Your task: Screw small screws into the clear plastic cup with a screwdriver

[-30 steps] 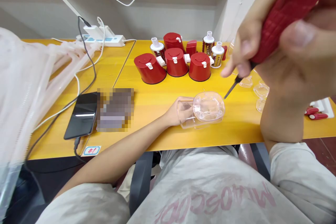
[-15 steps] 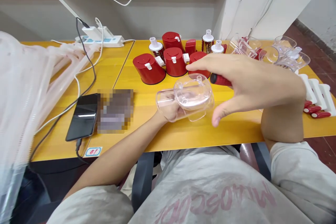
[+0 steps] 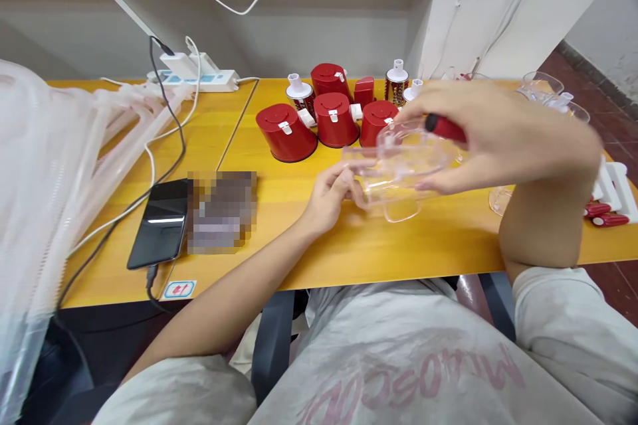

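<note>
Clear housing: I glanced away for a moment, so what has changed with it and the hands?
The right hand came down from near the camera, keeping the red handle, and its fingers now take the clear housing. The housing shifted rightward, the left hand at its near end. The red canisters stayed put.

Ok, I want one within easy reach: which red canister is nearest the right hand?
The rightmost red canister of the front three, just beside the right hand; the other two stand farther left.
</note>
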{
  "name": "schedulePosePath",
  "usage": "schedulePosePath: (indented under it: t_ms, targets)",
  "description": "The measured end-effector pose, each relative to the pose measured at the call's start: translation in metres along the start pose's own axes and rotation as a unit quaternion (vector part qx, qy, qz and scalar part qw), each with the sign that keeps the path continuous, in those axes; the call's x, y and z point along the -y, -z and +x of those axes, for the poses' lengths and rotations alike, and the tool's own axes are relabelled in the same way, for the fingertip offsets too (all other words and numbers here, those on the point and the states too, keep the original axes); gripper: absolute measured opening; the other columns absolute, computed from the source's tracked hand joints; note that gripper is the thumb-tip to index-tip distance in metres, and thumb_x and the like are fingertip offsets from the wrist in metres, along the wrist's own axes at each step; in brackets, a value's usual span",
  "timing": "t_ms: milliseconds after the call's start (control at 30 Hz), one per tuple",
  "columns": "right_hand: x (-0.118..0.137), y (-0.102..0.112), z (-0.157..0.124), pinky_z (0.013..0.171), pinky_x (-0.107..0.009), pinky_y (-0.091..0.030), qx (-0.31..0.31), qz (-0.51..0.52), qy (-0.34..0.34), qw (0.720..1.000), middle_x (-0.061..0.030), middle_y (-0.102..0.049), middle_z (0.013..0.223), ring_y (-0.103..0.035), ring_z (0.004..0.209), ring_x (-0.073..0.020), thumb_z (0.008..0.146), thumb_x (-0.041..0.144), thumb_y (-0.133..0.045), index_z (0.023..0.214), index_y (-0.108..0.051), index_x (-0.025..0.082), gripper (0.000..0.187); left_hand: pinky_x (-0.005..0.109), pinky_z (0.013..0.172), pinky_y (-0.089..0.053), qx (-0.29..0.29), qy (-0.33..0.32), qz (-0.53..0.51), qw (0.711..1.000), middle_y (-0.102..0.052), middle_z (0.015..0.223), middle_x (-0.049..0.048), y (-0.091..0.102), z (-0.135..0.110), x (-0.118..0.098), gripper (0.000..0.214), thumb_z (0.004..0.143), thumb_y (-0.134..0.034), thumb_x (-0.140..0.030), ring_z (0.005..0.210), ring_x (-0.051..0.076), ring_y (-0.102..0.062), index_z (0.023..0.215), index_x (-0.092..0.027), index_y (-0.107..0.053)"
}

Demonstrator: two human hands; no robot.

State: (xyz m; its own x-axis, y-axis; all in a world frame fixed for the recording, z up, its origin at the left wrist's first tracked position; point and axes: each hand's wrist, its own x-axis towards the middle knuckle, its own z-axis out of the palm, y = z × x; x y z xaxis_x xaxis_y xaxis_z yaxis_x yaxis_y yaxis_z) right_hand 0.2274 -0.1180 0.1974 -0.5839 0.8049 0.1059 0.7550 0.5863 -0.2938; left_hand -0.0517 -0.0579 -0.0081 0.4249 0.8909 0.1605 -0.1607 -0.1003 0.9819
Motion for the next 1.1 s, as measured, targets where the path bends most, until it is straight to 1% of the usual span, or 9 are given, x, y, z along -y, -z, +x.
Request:
schedulePosePath:
  t_ms: [33,100,200,433,733,833,967,1033,1100]
  targets:
    - [-0.006,0.009,-0.008,0.101,-0.045,-0.055,-0.021,0.002,-0.035,0.999,-0.0062,-0.076,0.138,-0.067,0.111,-0.0246,0.081,0.082,-0.082,0.138,-0.075,0.029,0.078,0.03,0.06,-0.065,0.003,-0.005,-0.011,1.0,-0.088,0.116,0.0135,0.0,0.0,-0.001,0.075,0.092,-0.08,-0.09,0.064,0.016,-0.075,0.12,-0.02,-0.084]
    - [-0.019,0.022,-0.02,0.117,-0.052,-0.055,-0.029,-0.017,-0.134,0.99,-0.0029,-0.074,0.152,-0.069,0.131,-0.0309,0.077,0.078,-0.087,0.145,-0.072,0.034,0.083,0.026,0.058,-0.062,-0.001,-0.016,-0.022,1.0,-0.087,0.121,0.0136,-0.002,0.0,-0.003,0.072,0.094,-0.082,-0.086,0.061,0.011,-0.071,0.123,-0.02,-0.082]
    - [-0.04,0.027,-0.025,0.111,-0.053,-0.056,-0.03,-0.039,-0.204,0.978,-0.0016,-0.072,0.155,-0.07,0.13,-0.0319,0.08,0.065,-0.089,0.148,-0.07,0.037,0.076,0.022,0.057,-0.058,-0.019,-0.017,-0.008,1.0,-0.085,0.109,0.01,-0.003,0.002,-0.002,0.06,0.096,-0.088,-0.075,0.059,0.009,-0.066,0.116,-0.018,-0.081]
    - [-0.068,0.012,0.009,0.087,-0.033,-0.048,0.038,-0.043,-0.273,0.96,-0.0062,-0.076,0.139,-0.064,0.105,-0.0178,0.083,0.056,-0.094,0.144,-0.071,0.027,0.071,0.022,0.054,-0.054,-0.02,-0.02,0.019,0.999,-0.081,0.092,0.005,-0.004,0.006,0.005,0.045,0.096,-0.091,-0.059,0.056,0.009,-0.063,0.112,-0.018,-0.08]
    - [-0.084,0.003,0.024,0.08,-0.032,-0.042,0.049,-0.037,-0.301,0.952,-0.0052,-0.075,0.11,-0.06,0.087,-0.014,0.08,0.056,-0.098,0.133,-0.076,0.023,0.066,0.022,0.054,-0.054,-0.009,-0.017,0.009,1.0,-0.079,0.085,0.0029,-0.004,0.004,0.006,0.047,0.098,-0.09,-0.061,0.053,0.009,-0.063,0.113,-0.018,-0.08]
    - [-0.088,0.003,0.023,0.082,-0.033,-0.043,0.037,-0.026,-0.296,0.954,-0.0053,-0.076,0.114,-0.061,0.089,-0.0156,0.081,0.057,-0.097,0.135,-0.079,0.026,0.064,0.022,0.053,-0.053,-0.002,-0.023,0.02,1.0,-0.078,0.083,0.0032,-0.005,0.003,0.005,0.045,0.099,-0.088,-0.061,0.052,0.009,-0.063,0.108,-0.018,-0.08]
    - [-0.089,0.011,0.011,0.096,-0.036,-0.053,-0.01,-0.014,-0.304,0.953,-0.0075,-0.076,0.129,-0.064,0.103,-0.0163,0.089,0.076,-0.086,0.165,-0.066,0.032,0.09,0.022,0.053,-0.051,0.006,-0.029,0.03,0.999,-0.078,0.081,0.0035,-0.005,0.002,0.003,0.044,0.102,-0.086,-0.061,0.052,0.009,-0.061,0.105,-0.018,-0.078]
    - [-0.092,0.015,0.003,0.117,-0.041,-0.056,-0.061,-0.024,-0.33,0.942,-0.0123,-0.071,0.147,-0.066,0.122,-0.0193,0.098,0.08,-0.074,0.176,-0.055,0.027,0.096,0.022,0.053,-0.051,0.006,-0.031,0.028,0.999,-0.078,0.081,0.0032,-0.005,0.002,0.002,0.045,0.102,-0.085,-0.062,0.052,0.009,-0.061,0.108,-0.018,-0.078]
    - [-0.1,0.017,-0.002,0.136,-0.052,-0.052,-0.101,-0.036,-0.359,0.927,-0.0166,-0.062,0.161,-0.063,0.142,-0.0235,0.105,0.075,-0.07,0.177,-0.051,0.022,0.091,0.022,0.052,-0.051,0.006,-0.032,0.026,0.999,-0.077,0.08,0.0027,-0.005,0.001,0.002,0.047,0.102,-0.085,-0.064,0.051,0.009,-0.061,0.109,-0.018,-0.077]
